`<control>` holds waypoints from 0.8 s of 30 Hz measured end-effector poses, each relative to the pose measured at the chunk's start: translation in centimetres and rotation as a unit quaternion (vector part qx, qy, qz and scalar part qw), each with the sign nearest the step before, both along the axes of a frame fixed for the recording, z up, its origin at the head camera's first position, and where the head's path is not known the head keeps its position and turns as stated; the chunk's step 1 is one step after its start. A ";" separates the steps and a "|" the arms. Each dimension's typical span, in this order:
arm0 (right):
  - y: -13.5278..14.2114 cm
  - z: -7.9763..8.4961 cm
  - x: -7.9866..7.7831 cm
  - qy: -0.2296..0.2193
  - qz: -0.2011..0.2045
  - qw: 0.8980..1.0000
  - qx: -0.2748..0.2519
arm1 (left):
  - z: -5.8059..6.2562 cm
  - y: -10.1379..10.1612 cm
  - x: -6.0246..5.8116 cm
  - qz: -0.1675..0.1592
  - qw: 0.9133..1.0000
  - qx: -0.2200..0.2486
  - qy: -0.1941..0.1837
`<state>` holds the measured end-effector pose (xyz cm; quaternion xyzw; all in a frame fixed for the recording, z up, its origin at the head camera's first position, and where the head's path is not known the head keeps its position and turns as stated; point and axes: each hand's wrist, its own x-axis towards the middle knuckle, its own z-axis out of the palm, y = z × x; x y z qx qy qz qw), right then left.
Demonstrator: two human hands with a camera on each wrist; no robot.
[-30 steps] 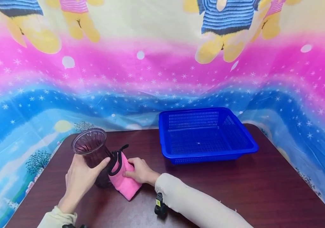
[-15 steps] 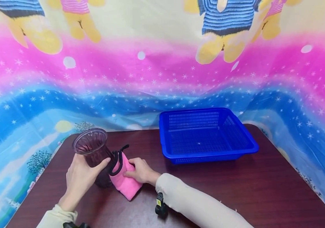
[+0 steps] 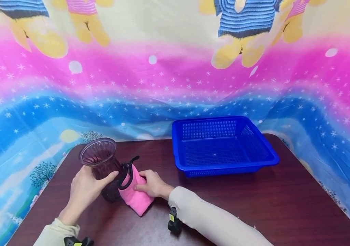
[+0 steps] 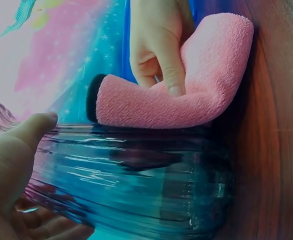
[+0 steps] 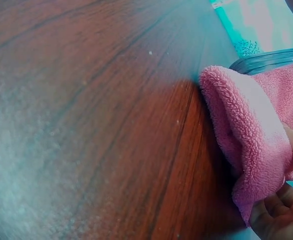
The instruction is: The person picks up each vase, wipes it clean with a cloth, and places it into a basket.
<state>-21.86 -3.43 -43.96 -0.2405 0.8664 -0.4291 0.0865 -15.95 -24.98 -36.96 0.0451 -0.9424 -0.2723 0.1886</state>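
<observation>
A purple ribbed glass vase (image 3: 108, 167) with a flared rim stands at the left of the table, leaning a little in the head view. My left hand (image 3: 84, 189) grips it below the rim, thumb on the near side and fingers behind. Against the vase's right side lies a pink cloth (image 3: 136, 200) with black edging. My right hand (image 3: 152, 184) pinches this cloth, thumb on top. In the left wrist view the folded cloth (image 4: 214, 75) touches the vase's wall (image 4: 136, 175). The right wrist view shows the cloth's fold (image 5: 254, 135) close to the tabletop.
A blue plastic basket (image 3: 224, 168) with perforated walls stands at the back right of the dark wooden table (image 3: 239, 205). A printed curtain (image 3: 162, 82) hangs behind the table. A small black wrist camera (image 3: 173, 220) sits under my right sleeve.
My left forearm has shifted slightly up and to the left, showing more of its wrist camera. Both hands keep their holds on the vase and the cloth, nearly still.
</observation>
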 end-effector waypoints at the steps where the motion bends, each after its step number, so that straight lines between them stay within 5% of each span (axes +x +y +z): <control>1: 0.0 0.0 0.0 0.000 0.000 1.000 0.000 | 0.1 -0.1 0.0 -0.007 1.000 -0.002 -0.001; 16: 0.2 0.0 0.0 0.004 0.000 1.000 0.002 | 0.4 -1.2 -0.6 -0.092 0.996 0.018 -0.009; 24: 0.3 0.1 0.1 0.000 0.004 1.000 -0.005 | 0.3 -1.4 -0.5 -0.101 0.995 0.016 -0.005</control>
